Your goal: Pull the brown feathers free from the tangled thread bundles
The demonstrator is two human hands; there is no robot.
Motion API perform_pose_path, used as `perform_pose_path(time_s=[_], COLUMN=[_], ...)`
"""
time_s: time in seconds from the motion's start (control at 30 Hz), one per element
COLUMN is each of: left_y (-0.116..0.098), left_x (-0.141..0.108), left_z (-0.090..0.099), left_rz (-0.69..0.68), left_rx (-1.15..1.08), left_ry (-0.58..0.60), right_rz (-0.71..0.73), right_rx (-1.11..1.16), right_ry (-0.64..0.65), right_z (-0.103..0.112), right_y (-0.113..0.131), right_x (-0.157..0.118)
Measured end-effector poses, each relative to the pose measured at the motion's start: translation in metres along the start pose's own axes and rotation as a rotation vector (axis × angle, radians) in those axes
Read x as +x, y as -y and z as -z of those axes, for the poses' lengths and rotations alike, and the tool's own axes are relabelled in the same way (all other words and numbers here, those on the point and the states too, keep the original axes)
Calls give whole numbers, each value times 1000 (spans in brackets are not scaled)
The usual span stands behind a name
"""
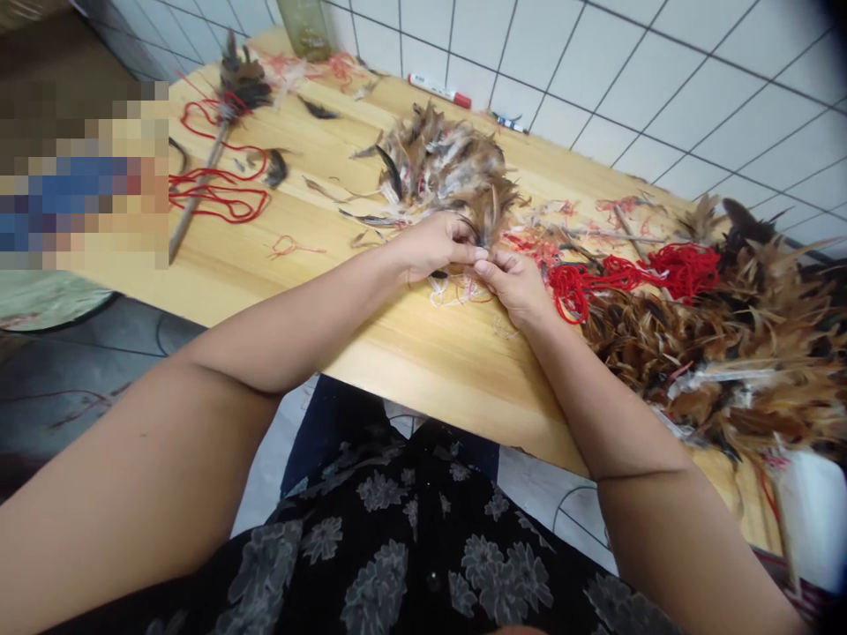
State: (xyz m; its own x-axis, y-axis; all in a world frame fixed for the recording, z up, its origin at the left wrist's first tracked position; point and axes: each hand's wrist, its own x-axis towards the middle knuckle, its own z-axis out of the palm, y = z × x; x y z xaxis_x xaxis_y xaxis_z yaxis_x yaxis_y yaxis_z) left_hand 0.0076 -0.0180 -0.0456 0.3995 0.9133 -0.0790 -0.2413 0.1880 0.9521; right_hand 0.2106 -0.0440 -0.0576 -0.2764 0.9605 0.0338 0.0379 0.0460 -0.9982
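Close together over the middle of the wooden table (397,353), my two hands meet at the quill ends of a small bunch of brown feathers (490,210). My left hand (437,249) is closed, thumb and fingers pinching the base of the bunch. From the right, my right hand (520,280) pinches at the same spot, fingertips touching those of the left. Whether a thread lies between the fingertips I cannot make out. Just behind spreads a heap of loose grey-brown feathers (440,154). White and red thread scraps (456,289) lie under the hands.
Red cord (681,269) lies in a tangle at right, beside a large pile of brown feathers (760,353). At left are a stick with dark feathers tied on its end (212,168) and loops of red cord (231,207). A marker (440,91) rests by the tiled wall (529,53).
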Motion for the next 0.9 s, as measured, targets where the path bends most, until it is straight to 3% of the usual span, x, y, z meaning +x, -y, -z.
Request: perform_pose_path(time_s=[0.13, 0.27, 0.33, 0.43, 0.5, 0.53, 0.6, 0.67, 0.77, 0.9], left_y=[-11, -24, -36, -59, -73, -78, -83, -81, -74, -64], left_x=[-9, -13, -12, -8, -7, -7, -8, -9, -9, -4], left_z=[-10, -22, -18, 12, 41, 54, 75, 82, 73, 65], left_rz=[64, 47, -4, -162, -199, -149, 23, 169, 239, 282], left_rx=[23, 60, 122, 257, 613, 818, 1110, 1250, 1302, 1356], left_ry=[54, 15, -90, -379, -664, -728, -758, -720, -647, -663], right_rz=[-6, 31, 34, 6, -7, -11, -20, -19, -3, 16], right_rx=[6, 9, 11, 31, 52, 56, 59, 58, 35, -10], right_ry=[-33, -59, -71, -100, -116, -123, -139, -148, -131, -103], right_z=[0, 1, 2, 4, 4, 3, 1, -1, -3, -3], right_y=[-4, -5, -3, 0, 2, 3, 4, 4, 4, 2], right_x=[0, 1, 1, 1, 1, 1, 0, 0, -1, -3])
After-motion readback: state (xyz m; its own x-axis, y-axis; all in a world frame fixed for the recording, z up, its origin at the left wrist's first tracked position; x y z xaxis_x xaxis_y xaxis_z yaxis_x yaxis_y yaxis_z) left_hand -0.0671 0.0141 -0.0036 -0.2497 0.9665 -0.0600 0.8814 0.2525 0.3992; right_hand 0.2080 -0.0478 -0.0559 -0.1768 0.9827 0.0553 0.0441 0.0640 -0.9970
